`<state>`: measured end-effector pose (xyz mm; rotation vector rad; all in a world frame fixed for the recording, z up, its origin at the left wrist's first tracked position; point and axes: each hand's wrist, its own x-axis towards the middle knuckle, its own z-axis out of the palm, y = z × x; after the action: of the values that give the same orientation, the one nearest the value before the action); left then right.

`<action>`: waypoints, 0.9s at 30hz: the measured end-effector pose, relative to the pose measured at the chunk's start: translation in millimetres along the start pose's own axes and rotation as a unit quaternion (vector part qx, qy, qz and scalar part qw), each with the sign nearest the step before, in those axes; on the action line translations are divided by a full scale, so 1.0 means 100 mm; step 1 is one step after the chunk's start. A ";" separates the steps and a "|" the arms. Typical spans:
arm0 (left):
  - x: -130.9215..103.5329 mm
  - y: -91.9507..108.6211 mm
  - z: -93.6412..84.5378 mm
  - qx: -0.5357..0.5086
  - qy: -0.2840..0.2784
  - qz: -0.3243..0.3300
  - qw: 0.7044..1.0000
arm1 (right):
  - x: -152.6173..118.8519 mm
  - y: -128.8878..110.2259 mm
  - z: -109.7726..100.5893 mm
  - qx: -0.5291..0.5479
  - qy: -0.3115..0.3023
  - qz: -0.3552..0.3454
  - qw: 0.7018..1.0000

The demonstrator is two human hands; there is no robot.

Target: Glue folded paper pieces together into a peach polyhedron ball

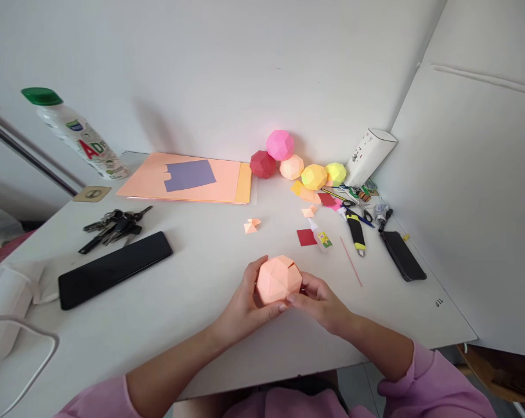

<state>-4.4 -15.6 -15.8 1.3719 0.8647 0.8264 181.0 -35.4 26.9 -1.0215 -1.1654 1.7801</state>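
A peach faceted paper ball point(278, 280) is held between both hands above the white table. My left hand point(247, 299) wraps its left side, thumb along the bottom. My right hand point(321, 299) grips the lower right side with thumb and fingers. A dark slit shows at the ball's upper right. Beyond it lie two small folded peach pieces, one point(252, 226) to the left and one point(309, 211) to the right. A red paper square point(306, 237) and a small glue bottle point(323, 238) lie behind the ball.
Several finished paper balls point(280, 145) sit by the wall. Peach sheets point(144, 180) lie at the back left, near a bottle point(82, 136). Keys point(114, 227) and a black phone point(114, 270) are at left. A cutter point(355, 230) and black case point(404, 256) lie at right.
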 end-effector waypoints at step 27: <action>-0.02 -0.01 0.04 0.064 0.064 0.033 0.995 | 0.01 0.08 0.06 0.004 0.032 -0.037 0.999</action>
<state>-2.1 -19.0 -16.3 1.4782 0.9886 0.9312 173.3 -38.6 20.9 -1.0106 -1.1409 1.6821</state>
